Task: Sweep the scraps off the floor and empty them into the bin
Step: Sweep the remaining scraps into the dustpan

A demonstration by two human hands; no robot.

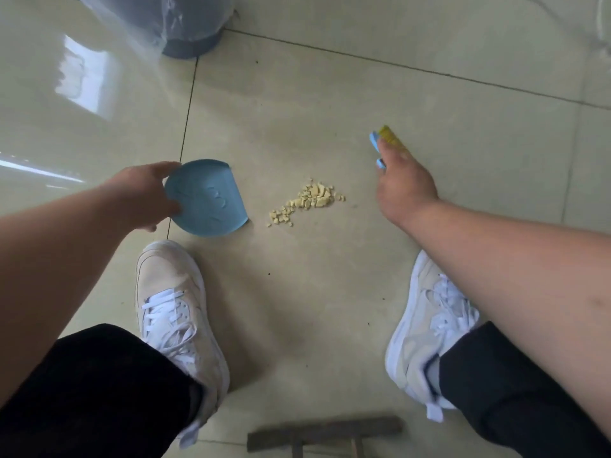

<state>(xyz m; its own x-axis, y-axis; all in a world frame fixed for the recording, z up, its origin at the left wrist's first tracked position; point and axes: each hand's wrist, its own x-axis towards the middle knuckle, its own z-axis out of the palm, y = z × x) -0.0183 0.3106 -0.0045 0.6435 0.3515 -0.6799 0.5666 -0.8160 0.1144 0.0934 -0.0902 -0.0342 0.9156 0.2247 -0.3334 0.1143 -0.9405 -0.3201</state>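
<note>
1. Nearest the camera, the person's black trouser legs and two white shoes (178, 312) are standing apart on the tiled floor (314, 292), with a dark wooden piece (325, 431) lying at the bottom edge between them.
2. The left hand (142, 196) is gripping the rounded back of a blue dustpan (206, 198), which is sitting on the floor with its straight lip facing the scraps.
3. The scraps (307, 201), small yellowish crumbs, are lying in a loose pile just beside the pan's lip, not yet in it.
4. The right hand (405, 183) is clenched around a small blue brush (377, 145) with yellow bristles, hovering on the far side of the pile.
5. The bin (175, 24), lined with a clear bag, is standing well apart at the far left edge of the floor.
6. Likely risks: a hard stroke could be scattering light crumbs past the pan's sides, and a lip not pressed flat could be letting them slip underneath; tilting the shallow pan on the carry could be spilling them.
</note>
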